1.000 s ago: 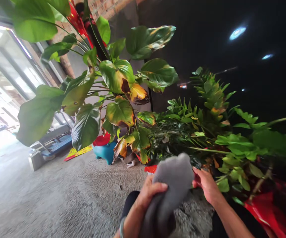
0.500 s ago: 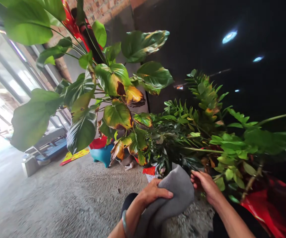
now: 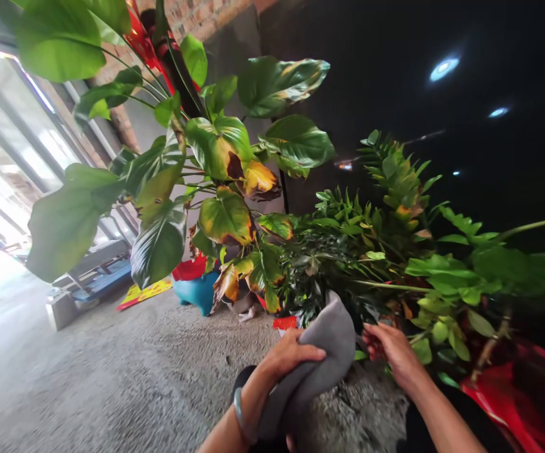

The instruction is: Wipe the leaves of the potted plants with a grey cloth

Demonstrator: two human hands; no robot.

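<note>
My left hand (image 3: 291, 355), with a pale bangle at the wrist, is closed around a grey cloth (image 3: 329, 340). The cloth hangs in folds below the hand, and its upper end rises to a rounded tip before dark leaves. To the right of the cloth, a gap apart from it, is my right hand (image 3: 388, 349). Its fingers are pinched together beside the dark green leaves (image 3: 338, 296) of a low plant; what sits between them is too small to make out.
A tall large-leaved plant (image 3: 225, 217) with yellowed, browned leaves rises ahead. Behind it stands a turquoise pot (image 3: 194, 290). Leafy stems (image 3: 447, 277) and red wrapping (image 3: 522, 384) lie to the right. Rough concrete floor (image 3: 159, 371) spreads left, with a blue low bench (image 3: 102, 280) beyond.
The cloth in my left hand has drawn left, away from my right hand, widening the gap between them. My right hand stays pinched in nearly the same place.
</note>
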